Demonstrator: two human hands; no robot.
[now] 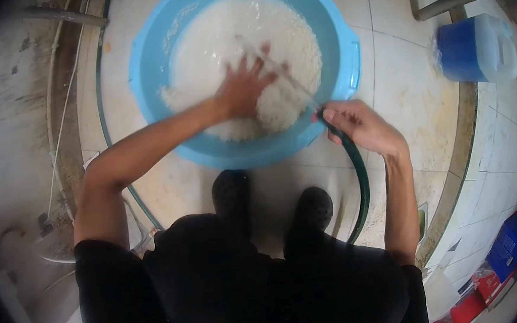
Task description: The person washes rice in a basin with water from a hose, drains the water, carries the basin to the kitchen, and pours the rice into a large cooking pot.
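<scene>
A large light-blue basin on the floor holds white grains under cloudy water. My left hand is over the grains near the middle of the basin, fingers spread and slightly blurred, with nothing visible in it. At the basin's lower right rim, my right hand grips the end of a dark green hose between thumb and fingers. A stream of water runs from the hose end up and left into the basin, passing beside my left fingers.
A jug with blue liquid stands at the right. Another stretch of green hose runs along the floor at the left. Dark shoes are just below the basin. Blue and red boxes lie at the lower right.
</scene>
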